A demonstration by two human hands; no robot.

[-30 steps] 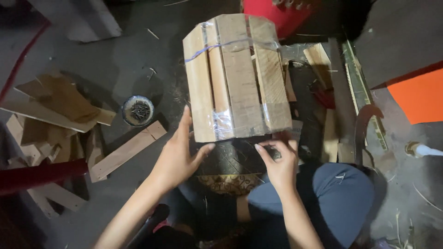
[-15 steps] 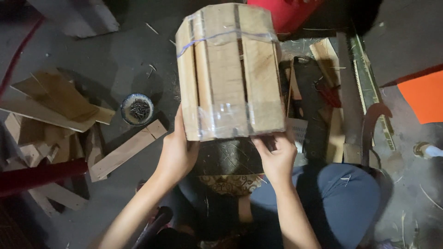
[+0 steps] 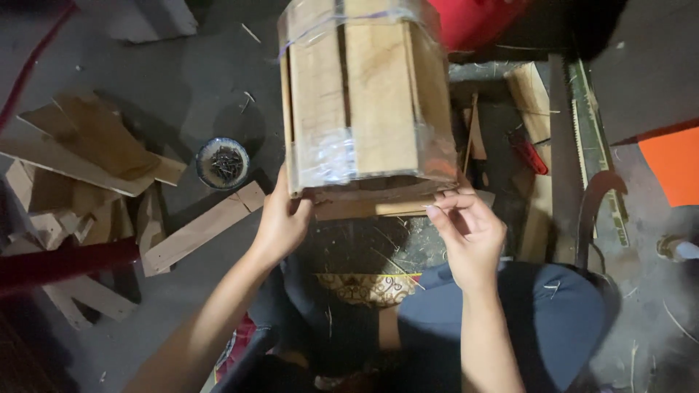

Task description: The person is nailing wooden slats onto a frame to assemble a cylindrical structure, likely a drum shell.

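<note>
Head view looks straight down on a wooden slat crate (image 3: 362,98) wrapped in bands of clear tape, held up in front of a seated person, above the lap. It is made of pale planks set side by side, with shiny tape crossing them near the top and again near the bottom edge.

Left hand (image 3: 280,222) grips the lower left corner of the crate, thumb on the front face and the other fingers curled under the bottom edge, so they are closed on the wood. Right hand (image 3: 470,233) is at the lower right corner, its fingers (image 3: 445,207) bent and pinched together just under the taped edge; they touch the crate there, but whether they clasp the tape or the wood I cannot tell.

Below the crate lie the person's dark blue trousers (image 3: 510,320) and a patterned cloth (image 3: 368,286) between the knees.

On the grey floor (image 3: 196,65) to the left sits a small round bowl of nails (image 3: 223,163), near a loose wooden plank (image 3: 200,229) that lies slantwise just beside the left wrist. Farther left is a heap of wood offcuts (image 3: 80,156), with a red bar (image 3: 65,262) crossing in front of them. To the right, beside the crate, lie more wood pieces (image 3: 531,98), a red-handled tool (image 3: 528,151) and a hand saw (image 3: 597,156) with a dark curved handle. An orange sheet (image 3: 673,164) shows at the right edge, and a red container (image 3: 480,22) stands behind the crate
</note>
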